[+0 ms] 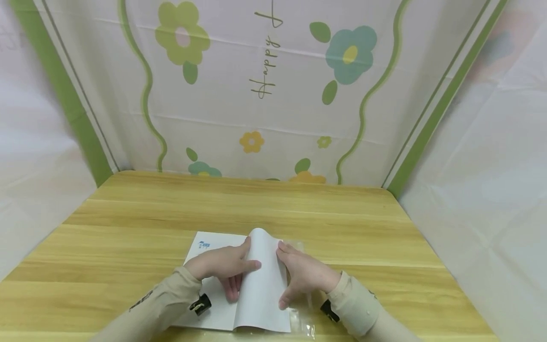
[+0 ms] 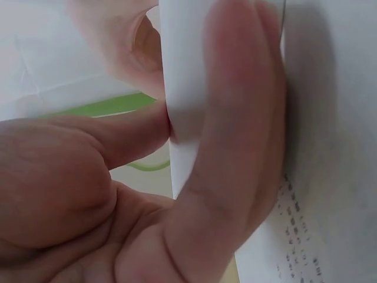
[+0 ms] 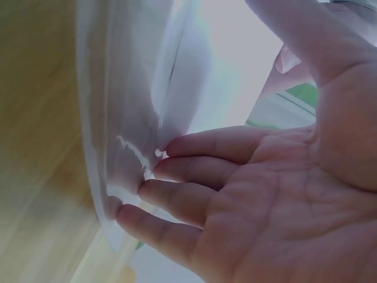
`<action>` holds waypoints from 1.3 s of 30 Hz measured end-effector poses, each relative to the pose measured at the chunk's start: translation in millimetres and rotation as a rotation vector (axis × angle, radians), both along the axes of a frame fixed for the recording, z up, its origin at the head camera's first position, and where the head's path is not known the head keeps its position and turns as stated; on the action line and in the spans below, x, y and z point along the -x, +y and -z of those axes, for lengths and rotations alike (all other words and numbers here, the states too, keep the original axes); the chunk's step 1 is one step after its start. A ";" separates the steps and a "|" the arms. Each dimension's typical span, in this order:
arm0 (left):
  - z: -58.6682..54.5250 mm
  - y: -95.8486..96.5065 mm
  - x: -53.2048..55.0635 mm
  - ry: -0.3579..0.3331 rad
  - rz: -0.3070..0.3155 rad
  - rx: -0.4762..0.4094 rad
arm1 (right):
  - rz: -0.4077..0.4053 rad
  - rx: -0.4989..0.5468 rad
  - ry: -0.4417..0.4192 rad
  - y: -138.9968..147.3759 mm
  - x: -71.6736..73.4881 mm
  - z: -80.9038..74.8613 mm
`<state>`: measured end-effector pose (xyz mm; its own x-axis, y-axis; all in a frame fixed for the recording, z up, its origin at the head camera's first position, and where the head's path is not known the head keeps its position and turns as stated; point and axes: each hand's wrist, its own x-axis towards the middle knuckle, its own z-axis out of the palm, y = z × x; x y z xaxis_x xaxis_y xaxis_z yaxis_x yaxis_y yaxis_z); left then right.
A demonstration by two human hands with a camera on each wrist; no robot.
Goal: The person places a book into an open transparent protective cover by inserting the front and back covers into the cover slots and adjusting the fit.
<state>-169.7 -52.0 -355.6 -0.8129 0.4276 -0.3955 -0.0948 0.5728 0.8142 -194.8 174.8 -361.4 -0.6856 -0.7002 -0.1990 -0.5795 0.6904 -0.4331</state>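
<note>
White paper (image 1: 215,313) lies at the near middle of the worktop (image 1: 128,270), with small blue print (image 1: 204,245) near its far left corner and clear plastic (image 1: 301,327) showing past its right side. A bowed sheet (image 1: 262,289) is raised over its right part. By the left hand (image 1: 224,266) the sheet is pinched, the thumb laid on one face and the fingers on the other; the right hand (image 1: 302,273) is spread, its straight fingers set against the plastic at the sheet's right. The step in hand seems to be the bending over of the sheet; whether it is bound to the rest cannot be told. For a clean result, the pinch should be light so that no crease is pressed in, the edges should be lined up before the bend is flattened, and the slippery plastic should be steadied by flat fingers, lest it be dragged askew.
</note>
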 end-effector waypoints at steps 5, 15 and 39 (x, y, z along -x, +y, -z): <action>-0.7 0.6 -1.6 0.023 -0.002 -0.002 | 0.013 -0.003 -0.001 -1.4 -0.8 -1.5; -2.4 6.8 -4.4 0.058 -0.018 0.032 | 0.005 -0.011 0.033 -0.2 -1.9 -2.0; -0.5 5.6 -3.9 0.037 -0.018 0.033 | 0.027 -0.019 0.001 -2.0 -2.4 -0.5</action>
